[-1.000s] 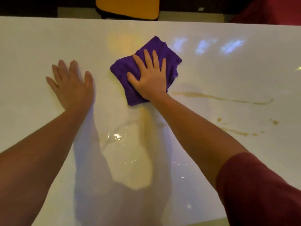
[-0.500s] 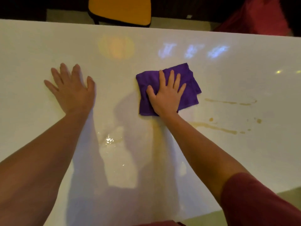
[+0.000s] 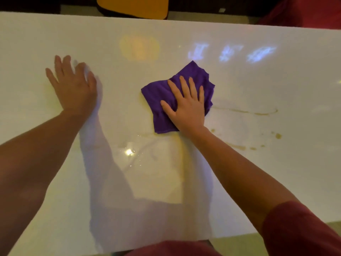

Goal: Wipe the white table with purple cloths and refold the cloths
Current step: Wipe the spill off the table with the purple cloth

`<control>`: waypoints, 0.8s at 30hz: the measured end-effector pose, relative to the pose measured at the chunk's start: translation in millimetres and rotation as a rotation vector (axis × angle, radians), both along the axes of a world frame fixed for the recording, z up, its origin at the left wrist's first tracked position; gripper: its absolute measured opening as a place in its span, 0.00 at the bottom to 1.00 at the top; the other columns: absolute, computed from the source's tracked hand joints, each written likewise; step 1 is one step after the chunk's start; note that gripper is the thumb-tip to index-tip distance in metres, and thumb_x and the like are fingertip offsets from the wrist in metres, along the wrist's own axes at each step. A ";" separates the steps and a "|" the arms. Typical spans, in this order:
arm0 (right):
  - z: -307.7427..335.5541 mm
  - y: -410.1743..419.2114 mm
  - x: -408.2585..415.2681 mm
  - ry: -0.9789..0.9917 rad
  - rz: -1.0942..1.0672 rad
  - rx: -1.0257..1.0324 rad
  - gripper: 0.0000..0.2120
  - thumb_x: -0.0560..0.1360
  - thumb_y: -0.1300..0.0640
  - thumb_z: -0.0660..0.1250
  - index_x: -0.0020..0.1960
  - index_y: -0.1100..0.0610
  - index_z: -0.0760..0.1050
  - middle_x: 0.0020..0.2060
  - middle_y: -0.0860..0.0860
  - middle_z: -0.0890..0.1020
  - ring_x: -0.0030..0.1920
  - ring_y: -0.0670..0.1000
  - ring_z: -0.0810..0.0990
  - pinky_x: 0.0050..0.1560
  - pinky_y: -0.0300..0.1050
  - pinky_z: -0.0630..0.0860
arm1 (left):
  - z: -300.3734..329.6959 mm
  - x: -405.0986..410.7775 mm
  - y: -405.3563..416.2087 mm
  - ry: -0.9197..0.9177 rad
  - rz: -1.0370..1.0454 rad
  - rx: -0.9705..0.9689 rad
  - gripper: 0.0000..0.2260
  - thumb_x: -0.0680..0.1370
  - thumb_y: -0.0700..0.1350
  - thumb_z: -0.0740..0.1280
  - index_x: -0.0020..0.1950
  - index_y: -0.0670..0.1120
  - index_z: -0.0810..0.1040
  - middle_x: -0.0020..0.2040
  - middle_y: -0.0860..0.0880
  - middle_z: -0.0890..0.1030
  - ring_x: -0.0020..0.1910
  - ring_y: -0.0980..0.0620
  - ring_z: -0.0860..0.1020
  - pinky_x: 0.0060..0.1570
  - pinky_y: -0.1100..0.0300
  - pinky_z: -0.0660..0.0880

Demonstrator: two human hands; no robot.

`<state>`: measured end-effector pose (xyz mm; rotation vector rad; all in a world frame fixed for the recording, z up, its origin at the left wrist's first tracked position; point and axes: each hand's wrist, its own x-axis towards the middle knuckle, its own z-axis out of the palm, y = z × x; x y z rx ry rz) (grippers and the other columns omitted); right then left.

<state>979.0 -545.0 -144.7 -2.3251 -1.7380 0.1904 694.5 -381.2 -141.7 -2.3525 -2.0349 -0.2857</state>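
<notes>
A folded purple cloth lies on the glossy white table a little right of centre. My right hand presses flat on top of it, fingers spread, covering its right half. My left hand rests flat on the bare tabletop to the left, fingers apart, holding nothing. Brown liquid streaks and drops mark the table to the right of the cloth. A thin wet smear glints below the cloth.
A yellow chair seat stands beyond the far table edge. Something dark red sits at the back right. The near table edge runs just in front of my red-sleeved body.
My right hand slid the cloth right and toward me, then turned it, so one corner points away again. The left hand stayed flat in place.
</notes>
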 end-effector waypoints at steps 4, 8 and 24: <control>1.3 -43.1 90.2 -0.023 -0.109 -0.015 0.34 0.81 0.31 0.56 0.84 0.43 0.62 0.85 0.52 0.61 0.86 0.58 0.55 0.84 0.65 0.48 | 14.6 111.6 -43.7 -0.020 -0.263 -0.111 0.25 0.81 0.52 0.57 0.77 0.44 0.69 0.81 0.38 0.62 0.83 0.35 0.54 0.80 0.36 0.50; 8.3 -58.5 160.4 -0.011 -0.301 -0.124 0.37 0.80 0.29 0.49 0.85 0.44 0.57 0.86 0.52 0.57 0.86 0.58 0.50 0.84 0.66 0.46 | 12.4 222.9 -98.3 -0.057 -0.290 -0.223 0.28 0.84 0.55 0.55 0.82 0.45 0.63 0.84 0.40 0.56 0.84 0.36 0.49 0.80 0.35 0.47; 10.1 -118.6 234.9 0.000 -0.414 -0.111 0.34 0.83 0.33 0.51 0.85 0.46 0.59 0.85 0.54 0.59 0.86 0.60 0.52 0.83 0.69 0.46 | -6.2 278.0 -130.0 0.028 -0.111 -0.166 0.33 0.83 0.64 0.50 0.83 0.47 0.60 0.85 0.42 0.57 0.84 0.39 0.53 0.80 0.35 0.48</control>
